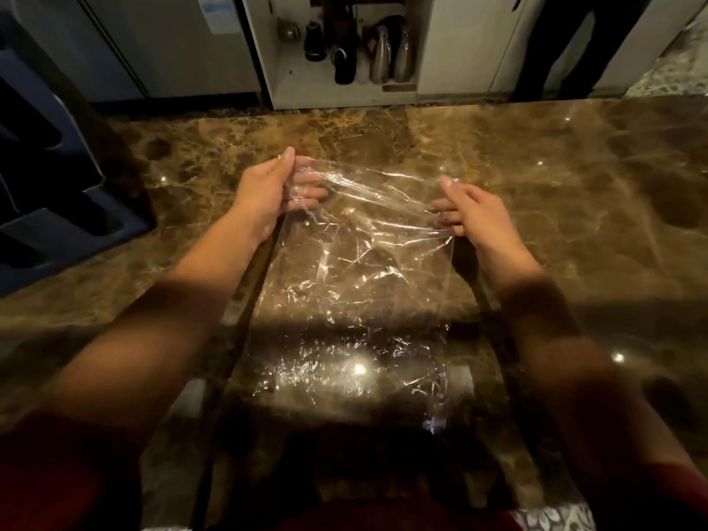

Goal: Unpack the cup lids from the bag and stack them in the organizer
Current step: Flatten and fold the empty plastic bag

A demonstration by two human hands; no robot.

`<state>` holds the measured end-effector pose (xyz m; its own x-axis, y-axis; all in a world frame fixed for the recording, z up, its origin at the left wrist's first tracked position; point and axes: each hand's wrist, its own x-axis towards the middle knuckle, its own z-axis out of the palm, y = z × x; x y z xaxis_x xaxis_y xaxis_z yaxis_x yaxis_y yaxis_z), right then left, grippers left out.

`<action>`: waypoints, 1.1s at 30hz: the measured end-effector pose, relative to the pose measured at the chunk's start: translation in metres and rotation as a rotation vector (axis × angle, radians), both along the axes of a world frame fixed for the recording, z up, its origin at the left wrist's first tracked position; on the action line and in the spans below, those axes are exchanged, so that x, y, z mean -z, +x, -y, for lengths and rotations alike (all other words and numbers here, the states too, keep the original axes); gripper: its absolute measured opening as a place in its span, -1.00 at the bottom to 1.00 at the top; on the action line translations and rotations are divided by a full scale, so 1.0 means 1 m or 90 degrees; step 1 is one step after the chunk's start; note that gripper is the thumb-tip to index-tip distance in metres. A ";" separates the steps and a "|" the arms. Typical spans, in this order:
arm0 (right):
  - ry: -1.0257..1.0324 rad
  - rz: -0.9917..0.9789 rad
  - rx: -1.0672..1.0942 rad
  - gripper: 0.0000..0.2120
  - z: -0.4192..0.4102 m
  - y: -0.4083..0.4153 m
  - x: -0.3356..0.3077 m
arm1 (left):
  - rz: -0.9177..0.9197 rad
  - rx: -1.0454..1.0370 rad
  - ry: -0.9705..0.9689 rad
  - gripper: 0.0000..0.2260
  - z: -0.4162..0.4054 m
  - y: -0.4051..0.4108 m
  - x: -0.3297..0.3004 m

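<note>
Both hands pinch the far edge of the clear plastic bag [356, 270] at mid-frame, left hand [274, 189] and right hand [469, 210] at opposite corners, stretching a limp, featherlight, slippery film best held at its mouth; no lids show.

**Clear bag stretched flat over the counter**

The bag [356, 270] is thin, see-through plastic, crinkled all over and catching bright glints of light. It is pulled out long and flat, its far end held up at both corners and its near end trailing toward the person. No lids show inside it; the brown stone shows straight through. The dark blue organizer [46, 193] sits well off to the left, its compartments open upward.
</note>
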<state>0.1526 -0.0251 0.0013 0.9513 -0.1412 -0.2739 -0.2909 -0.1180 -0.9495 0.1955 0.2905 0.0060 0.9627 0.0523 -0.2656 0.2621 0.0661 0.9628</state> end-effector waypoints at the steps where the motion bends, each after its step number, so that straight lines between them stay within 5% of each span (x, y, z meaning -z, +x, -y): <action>1: -0.004 0.010 -0.009 -0.71 -0.002 0.002 -0.003 | 0.000 -0.003 -0.003 -0.68 0.001 -0.001 0.000; 9: 0.115 0.034 0.111 -0.85 -0.021 0.001 -0.016 | 0.035 -0.027 0.050 -0.73 0.008 -0.012 0.002; 13: 0.067 0.109 0.025 -0.41 -0.016 -0.020 -0.017 | 0.032 -0.065 0.079 -0.77 -0.006 -0.021 0.004; 15: 0.102 0.097 -0.047 -0.34 -0.013 -0.036 -0.013 | 0.036 -0.109 0.072 -0.81 -0.014 -0.025 0.005; 21: 0.081 0.096 -0.316 -0.61 -0.017 -0.066 -0.004 | 0.054 -0.205 0.099 -0.79 -0.009 -0.022 0.012; 26: 0.029 0.119 -0.270 -0.66 -0.019 -0.070 -0.001 | 0.069 -0.245 0.130 -0.76 -0.010 -0.017 0.012; 33: 0.145 0.160 -0.145 -0.59 -0.023 -0.070 -0.005 | 0.028 -0.082 0.021 -0.30 -0.017 -0.069 0.000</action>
